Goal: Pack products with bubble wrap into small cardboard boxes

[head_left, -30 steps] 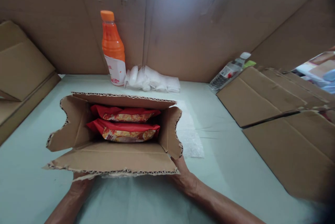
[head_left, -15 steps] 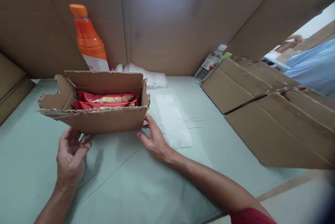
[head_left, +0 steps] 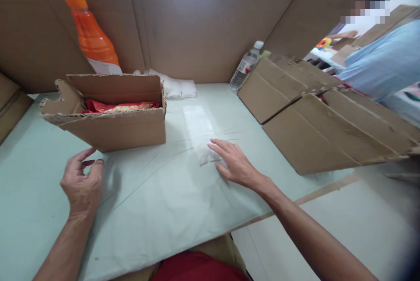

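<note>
An open cardboard box [head_left: 131,130] stands at the left of the table, with red snack packets [head_left: 121,107] partly visible inside. My left hand [head_left: 82,180] is just in front of the box's lower left corner, fingers curved and apart, holding nothing; whether a fingertip touches the box I cannot tell. Over the near end of a flat, clear plastic strip [head_left: 197,123], perhaps bubble wrap, is my right hand [head_left: 234,160]. Its fingers are stretched out, and the fingertips overlap the strip without gripping it.
An orange bottle [head_left: 95,38] stands behind the box, and white folded sheets [head_left: 180,87] lie by the cardboard wall [head_left: 190,22]. A clear water bottle [head_left: 246,65] leans near closed cardboard boxes [head_left: 315,134] on the right. Beyond them is a person in a light blue top [head_left: 383,60].
My right hand has left the box's right side and moved right to the plastic strip. The box now rests lower on the table. My left hand remains near its corner. The view has shifted right.
</note>
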`<state>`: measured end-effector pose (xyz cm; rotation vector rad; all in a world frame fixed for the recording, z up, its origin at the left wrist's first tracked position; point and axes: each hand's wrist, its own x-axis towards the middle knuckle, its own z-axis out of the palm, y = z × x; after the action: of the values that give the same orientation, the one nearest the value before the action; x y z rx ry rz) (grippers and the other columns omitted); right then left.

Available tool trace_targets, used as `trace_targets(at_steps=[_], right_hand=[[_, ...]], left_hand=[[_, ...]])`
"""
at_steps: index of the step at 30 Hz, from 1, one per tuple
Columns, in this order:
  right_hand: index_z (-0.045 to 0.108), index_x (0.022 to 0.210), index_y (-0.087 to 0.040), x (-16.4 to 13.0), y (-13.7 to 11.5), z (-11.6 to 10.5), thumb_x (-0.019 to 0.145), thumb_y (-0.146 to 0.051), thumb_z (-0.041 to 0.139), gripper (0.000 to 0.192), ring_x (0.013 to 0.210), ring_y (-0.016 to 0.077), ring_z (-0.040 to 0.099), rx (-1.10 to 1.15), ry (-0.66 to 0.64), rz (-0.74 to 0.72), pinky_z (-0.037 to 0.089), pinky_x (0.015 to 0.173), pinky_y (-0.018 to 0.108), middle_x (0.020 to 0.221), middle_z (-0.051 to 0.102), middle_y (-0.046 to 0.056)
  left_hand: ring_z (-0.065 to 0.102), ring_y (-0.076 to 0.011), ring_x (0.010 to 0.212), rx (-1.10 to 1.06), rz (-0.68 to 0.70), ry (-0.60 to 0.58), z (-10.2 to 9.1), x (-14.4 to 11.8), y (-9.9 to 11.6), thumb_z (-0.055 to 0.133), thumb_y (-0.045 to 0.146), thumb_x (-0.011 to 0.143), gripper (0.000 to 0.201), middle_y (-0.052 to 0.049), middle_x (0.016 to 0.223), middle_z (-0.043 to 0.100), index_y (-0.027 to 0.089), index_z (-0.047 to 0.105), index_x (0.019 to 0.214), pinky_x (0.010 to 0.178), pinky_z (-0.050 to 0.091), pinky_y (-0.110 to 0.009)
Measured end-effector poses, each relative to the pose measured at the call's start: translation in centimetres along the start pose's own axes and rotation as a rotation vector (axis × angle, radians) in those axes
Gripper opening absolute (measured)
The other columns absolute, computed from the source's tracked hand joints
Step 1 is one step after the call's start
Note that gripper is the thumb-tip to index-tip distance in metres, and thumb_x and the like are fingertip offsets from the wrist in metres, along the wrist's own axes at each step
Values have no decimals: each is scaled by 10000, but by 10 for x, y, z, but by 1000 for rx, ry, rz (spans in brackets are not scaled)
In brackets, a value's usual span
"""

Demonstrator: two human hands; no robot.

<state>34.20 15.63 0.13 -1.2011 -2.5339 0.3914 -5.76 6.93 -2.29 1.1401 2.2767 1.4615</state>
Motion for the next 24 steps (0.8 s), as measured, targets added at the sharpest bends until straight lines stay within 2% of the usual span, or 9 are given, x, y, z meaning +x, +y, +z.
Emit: trace_targets(at_steps=[2,4,7,9,12,15,19,22,24], right_hand=[[642,1309,-182,0,3,11,800,-54,531,536,1354,347,513,-128,-33,-53,429,1046,544,1448,582,165],[694,1191,-161,6,1,22,842,-38,491,422,1250,321,590,-164,-10,-102,443,998,501,1327,668,167],[714,1055,-160,7,-7,28,907,-61,449,319,1008,260,670,-140,42,-177,442,931,438,1091,756,127],[703,1044,-174,-1,-14,24,895,-47,445,324,939,232,670,-111,64,-205,431,916,406,1008,764,87],[659,1182,-177,-15,-18,15,824,-21,488,426,1081,237,644,-108,55,-222,413,937,387,1178,730,91],[634,1250,-152,-17,-11,16,821,-49,538,452,1199,295,584,-243,9,-205,405,938,424,1344,647,146],[699,1090,-159,-2,3,29,903,-60,507,286,1013,270,634,-337,67,-155,419,857,403,1190,719,140],[708,990,-162,-1,2,31,923,-69,502,236,904,241,651,-281,129,-186,424,838,389,1057,756,113],[704,993,-165,-11,-8,25,911,-60,499,244,888,232,665,-181,144,-219,436,852,389,1007,765,89]], left_hand=[[666,-298,1044,56,111,-25,1,-11,13,588,393,880,389,-55,1201,681,204,664,1211,825,538,-439],[668,-297,1046,67,276,-84,3,-28,26,591,372,868,335,-71,1141,699,193,689,1134,804,555,-421],[652,-289,1120,22,553,-273,8,-64,41,597,286,874,274,-99,1138,712,195,690,1116,923,555,-441],[640,-275,1159,-7,659,-427,13,-88,46,591,215,879,294,-114,1208,696,201,676,1160,992,534,-453],[624,-260,1190,-39,702,-574,19,-113,53,566,146,876,363,-121,1277,665,213,646,1224,995,537,-442],[617,-253,1192,-63,715,-620,26,-124,58,558,119,873,374,-117,1270,663,212,628,1229,994,536,-442],[621,-252,1178,-62,728,-626,33,-124,65,565,116,869,367,-118,1259,664,207,618,1220,983,544,-444],[595,-261,1225,-30,727,-625,35,-125,67,563,121,872,404,-128,1320,632,212,588,1265,1007,533,-461],[553,-274,1289,-6,731,-626,35,-128,68,567,129,873,483,-142,1392,588,212,534,1347,1046,506,-484]])
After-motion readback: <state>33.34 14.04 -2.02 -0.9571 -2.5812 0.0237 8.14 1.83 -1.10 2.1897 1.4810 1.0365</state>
